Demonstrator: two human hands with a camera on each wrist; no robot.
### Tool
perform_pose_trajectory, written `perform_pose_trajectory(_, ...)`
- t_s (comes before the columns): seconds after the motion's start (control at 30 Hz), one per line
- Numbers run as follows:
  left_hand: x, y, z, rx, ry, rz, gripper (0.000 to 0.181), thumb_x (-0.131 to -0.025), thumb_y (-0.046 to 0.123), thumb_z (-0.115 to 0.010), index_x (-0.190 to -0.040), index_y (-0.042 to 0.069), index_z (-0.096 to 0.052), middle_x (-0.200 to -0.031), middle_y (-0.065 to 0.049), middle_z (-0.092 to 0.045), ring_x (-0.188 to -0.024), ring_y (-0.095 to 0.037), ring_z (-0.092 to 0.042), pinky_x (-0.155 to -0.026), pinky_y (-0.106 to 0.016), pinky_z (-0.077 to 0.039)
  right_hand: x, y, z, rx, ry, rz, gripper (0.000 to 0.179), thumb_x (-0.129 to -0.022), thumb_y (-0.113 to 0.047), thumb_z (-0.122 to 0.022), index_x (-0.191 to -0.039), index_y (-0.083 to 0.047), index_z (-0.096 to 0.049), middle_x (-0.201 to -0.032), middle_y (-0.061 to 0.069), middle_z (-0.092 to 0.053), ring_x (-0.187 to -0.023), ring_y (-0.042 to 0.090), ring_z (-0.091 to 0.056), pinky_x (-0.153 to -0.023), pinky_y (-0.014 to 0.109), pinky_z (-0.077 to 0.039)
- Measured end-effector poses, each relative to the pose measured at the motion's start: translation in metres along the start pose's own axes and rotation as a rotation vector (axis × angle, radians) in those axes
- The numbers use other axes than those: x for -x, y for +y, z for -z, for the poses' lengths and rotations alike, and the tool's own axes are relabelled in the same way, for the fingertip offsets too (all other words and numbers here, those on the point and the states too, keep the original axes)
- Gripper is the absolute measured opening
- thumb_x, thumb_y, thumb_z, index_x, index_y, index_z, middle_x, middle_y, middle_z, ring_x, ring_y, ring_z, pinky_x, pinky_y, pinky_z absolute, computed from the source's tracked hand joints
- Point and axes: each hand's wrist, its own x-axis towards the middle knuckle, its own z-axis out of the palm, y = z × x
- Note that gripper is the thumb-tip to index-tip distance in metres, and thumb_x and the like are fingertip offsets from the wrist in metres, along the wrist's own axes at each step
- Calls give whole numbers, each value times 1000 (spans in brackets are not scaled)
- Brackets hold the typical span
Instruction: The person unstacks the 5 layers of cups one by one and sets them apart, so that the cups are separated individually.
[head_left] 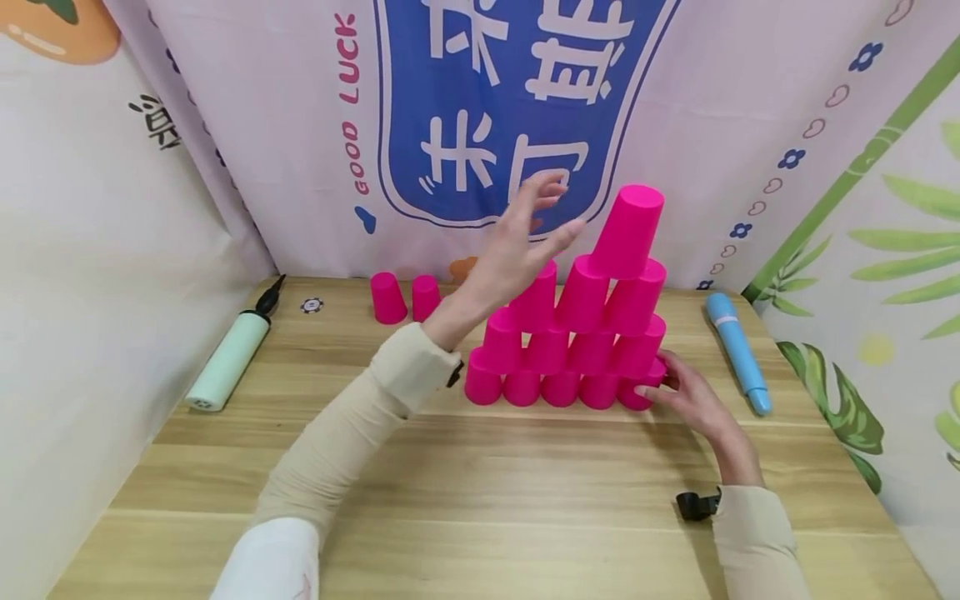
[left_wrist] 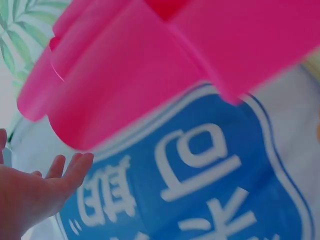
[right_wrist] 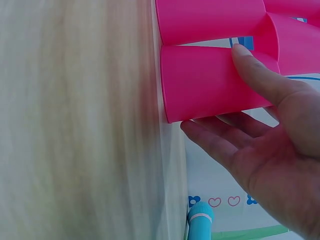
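Upside-down pink cups stand stacked as a wall of rows that narrows upward, with one top cup (head_left: 628, 232) at the upper right. My left hand (head_left: 517, 237) is raised at the left of that top cup, its fingers spread and loosely bent, holding nothing. In the left wrist view, the left hand (left_wrist: 37, 192) shows palm up beside the blurred pink cups (left_wrist: 125, 80). My right hand (head_left: 693, 400) holds the bottom row's rightmost cup (head_left: 636, 393). From the right wrist view, the right hand's thumb (right_wrist: 260, 72) lies across the cup's side, with the fingers around its far side.
Two more pink cups (head_left: 388, 298) stand at the back left of the wooden table (head_left: 480, 517). A mint-green hand pump (head_left: 231, 358) lies at the left, near a small round chip (head_left: 312, 305). To the right lies a blue tube-shaped pump (head_left: 738, 354). A printed curtain (head_left: 300, 167) hangs behind.
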Motion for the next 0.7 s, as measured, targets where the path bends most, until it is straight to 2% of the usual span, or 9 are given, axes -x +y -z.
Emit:
perform_pose_trajectory(0.1,-9,8,-16,9,-36,11,71,-91,29,-66,-149,16,-26,-141,-4,-43,-128,-11,-43,-101,-28,-42,0,1,0,-7,0,8,61,-90,-21,-69,-141,-4,-41,-125,17,-57,-114,34,-55,-96,48,-46)
perform_pose_trajectory(0.2,-15,14,-30,5,-66,51,80,-89,33,-68,-151,19,-20,-141,-3,-42,-127,-11,-43,-99,-27,-44,1,2,-1,-9,2,5,60,-90,-20,-69,-141,-4,-41,-124,17,-58,-113,33,-55,-94,37,-48)
perform_pose_trajectory(0.3,-21,15,-42,-31,-87,77,82,-88,34,-68,-151,17,-18,-140,-5,-42,-126,-14,-44,-96,-26,-46,2,5,-3,-13,11,8,60,-89,-20,-69,-140,-3,-42,-123,17,-58,-112,33,-56,-92,23,-47)
perform_pose_trajectory(0.4,-24,14,-49,-65,-96,95,82,-89,33,-68,-151,16,-18,-139,-7,-42,-124,-16,-45,-93,-24,-47,3,6,-3,-15,17,16,60,-89,-19,-70,-140,-4,-43,-122,16,-59,-112,32,-56,-91,19,-46)
perform_pose_trajectory(0.57,-26,13,-54,-60,-84,106,81,-88,30,-70,-150,15,-21,-136,-6,-44,-121,-15,-47,-88,-20,-49,1,4,-1,-22,10,26,60,-89,-19,-69,-141,-6,-42,-124,15,-58,-113,31,-56,-92,25,-48)
perform_pose_trajectory(0.7,-26,12,-56,-34,-67,119,81,-86,27,-72,-149,15,-23,-135,-6,-46,-118,-14,-49,-87,-18,-49,1,3,1,-12,5,25,61,-89,-20,-70,-142,-6,-42,-126,15,-58,-115,33,-56,-96,38,-48)
